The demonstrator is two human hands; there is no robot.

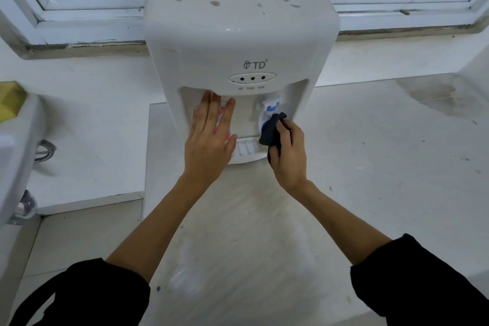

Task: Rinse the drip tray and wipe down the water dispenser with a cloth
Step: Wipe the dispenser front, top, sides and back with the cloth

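- The white water dispenser (239, 42) stands on a pale counter (370, 167) in front of a window frame (92, 16), its front recess facing the person.
- The left hand (210, 137) lies flat against the left side of the recess, fingers straight and slightly spread, pointing up, fingertips at the recess's upper edge; it covers most of the red tap (221, 120), which shows between the fingers.
- The left forearm runs bare down to a black sleeve (105, 294) pushed up near the elbow.
- The right hand (288, 156) grips a dark cloth (272, 131), fingers curled round it, knuckles turned outward.
- The bunched cloth presses against the lower part of the blue tap (270, 111) on the right of the recess.
- The drip tray (246, 149) sits in place at the foot of the recess, between the two hands, its slotted top partly hidden by both.
- A yellow sponge (9, 100) rests on a white basin at far left.
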